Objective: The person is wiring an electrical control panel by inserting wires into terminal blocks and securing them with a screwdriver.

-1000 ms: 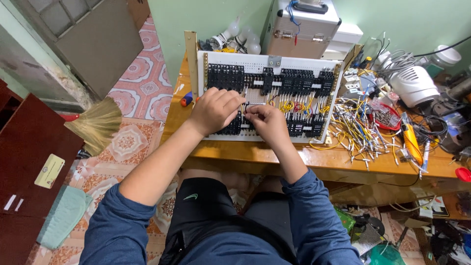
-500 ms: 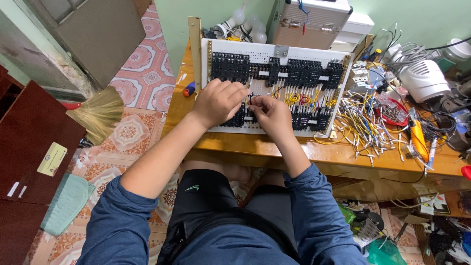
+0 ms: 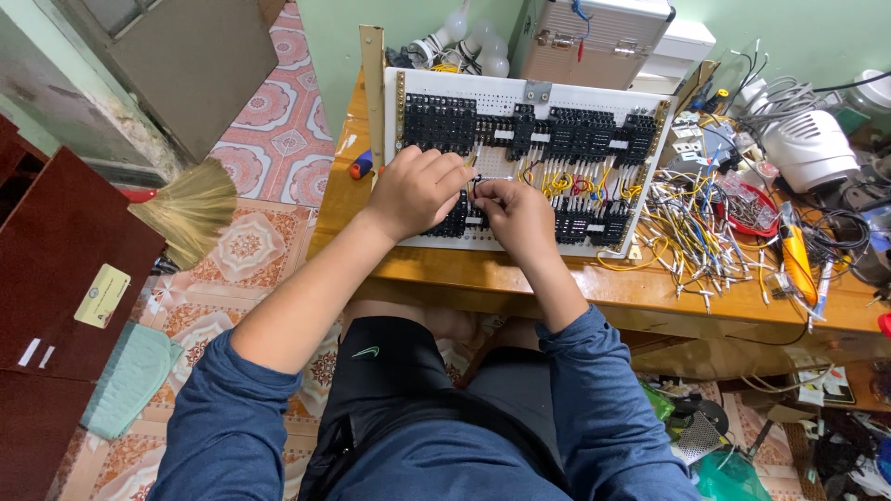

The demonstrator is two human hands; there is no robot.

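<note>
Fingers of both hands are curled in and bunched together over the lower left part of a white perforated panel [image 3: 520, 93], which lies flat on a wooden table [image 3: 520, 278]. The left hand [image 3: 416, 190] rests knuckles-up on a block of black terminal sockets [image 3: 455, 221] in the panel's bottom row, fingers bent as if pinching, though what they grip is hidden beneath the hand. The right hand [image 3: 520, 215] sits just beside it, fingertips touching the left's, and seems to pinch a thin dark wire [image 3: 474, 188] between them; the view is too small to be sure.

Both forearms reach up from blue sleeves pushed to the elbows, above a lap in black shorts.

Across the panel run two rows of black sockets, joined by yellow and red wires [image 3: 568, 184] near the middle. Right of the panel lies a loose heap of cut wires [image 3: 691, 232], then an orange-handled tool [image 3: 798, 262] and a white appliance [image 3: 809, 148]. A small red-tipped object [image 3: 360, 167] lies left of the panel. Beyond the panel stand a beige case [image 3: 594, 42] and white bulbs [image 3: 473, 42]. On the tiled floor to the left lies a straw broom [image 3: 190, 209].
</note>
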